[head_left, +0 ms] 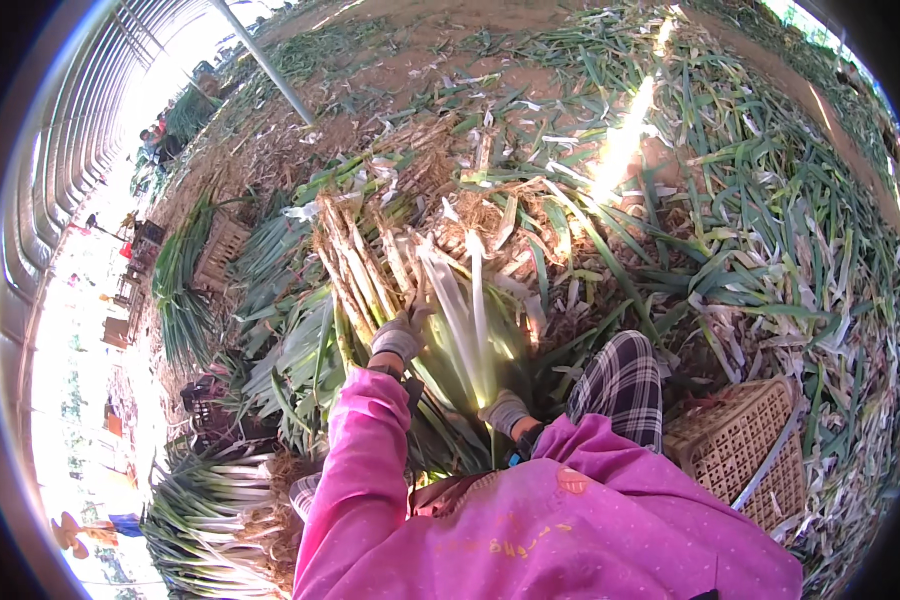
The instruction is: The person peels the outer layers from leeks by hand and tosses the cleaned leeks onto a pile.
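1. The left hand (398, 338), in a grey glove, is closed around the stalks of a bundle of leeks (450, 320) lying lengthwise in front of the person; its fingers are curled together on the white stems near the rooty ends.
2. The right hand (505, 410), also gloved in grey, rests low on the same bundle near the green leaf end; whether its fingers are gripping or only pressing cannot be told, since the pink sleeve (370, 470) and the leaves cover part of it.
3. The leeks lie at the centre, roots pointing far, leaves toward the person's lap; a knee in checked trousers (625, 385) stands just to the right of them.
4. To the near right a tan woven basket (745, 450) sits tilted on the litter, partly cut off by the pink jacket; a second crate (220, 250) lies far left among green tops.
5. Trimmed leaves and pale husks (750, 220) cover the ground to the right and far side; a stacked pile of cleaned leeks (210, 500) lies near left.
6. A slanted pole (265, 60) rises far left; the greenhouse ribs at the left rim are washed out by glare, and small figures there are too blurred to describe.
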Available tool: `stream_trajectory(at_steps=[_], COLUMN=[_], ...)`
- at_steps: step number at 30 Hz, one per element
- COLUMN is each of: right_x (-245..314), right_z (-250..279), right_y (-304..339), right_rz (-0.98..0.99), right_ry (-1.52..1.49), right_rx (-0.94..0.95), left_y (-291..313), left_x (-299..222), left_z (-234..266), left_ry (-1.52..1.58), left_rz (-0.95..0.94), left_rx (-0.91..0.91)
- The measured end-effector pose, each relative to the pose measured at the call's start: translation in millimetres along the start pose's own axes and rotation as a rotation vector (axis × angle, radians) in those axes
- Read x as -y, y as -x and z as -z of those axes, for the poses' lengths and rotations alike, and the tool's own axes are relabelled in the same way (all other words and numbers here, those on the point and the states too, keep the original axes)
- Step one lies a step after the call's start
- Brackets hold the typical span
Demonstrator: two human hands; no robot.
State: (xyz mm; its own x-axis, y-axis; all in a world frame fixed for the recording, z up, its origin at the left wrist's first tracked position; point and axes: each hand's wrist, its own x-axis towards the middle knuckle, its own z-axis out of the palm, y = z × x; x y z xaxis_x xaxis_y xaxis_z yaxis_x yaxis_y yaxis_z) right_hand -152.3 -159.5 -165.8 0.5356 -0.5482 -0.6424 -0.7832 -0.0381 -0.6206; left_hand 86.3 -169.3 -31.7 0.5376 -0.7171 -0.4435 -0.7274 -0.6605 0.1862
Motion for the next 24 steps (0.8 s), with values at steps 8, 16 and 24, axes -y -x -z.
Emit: stream_trajectory(at_steps=[8,16,24], right_x=[-14.0,18.3,28.1], right_z=[49.8,184.7,18.5], right_y=[-3.5,41.8,-65.7], right_rz=[0.453,0.316,0.255], right_ry=[-1.184,-1.282,-1.082], right_rx=[0.043,-0.055,0.399], left_y=[89.6,141.8,174.6], left_x=[47.3,19.5,3.4], left_z=[-12.2,-68.4,-47.9], left_ry=[0.328,0.304,-0.115], left_rz=[0.223,0.044,0.051], left_rx=[-0.249,0.004,0.344])
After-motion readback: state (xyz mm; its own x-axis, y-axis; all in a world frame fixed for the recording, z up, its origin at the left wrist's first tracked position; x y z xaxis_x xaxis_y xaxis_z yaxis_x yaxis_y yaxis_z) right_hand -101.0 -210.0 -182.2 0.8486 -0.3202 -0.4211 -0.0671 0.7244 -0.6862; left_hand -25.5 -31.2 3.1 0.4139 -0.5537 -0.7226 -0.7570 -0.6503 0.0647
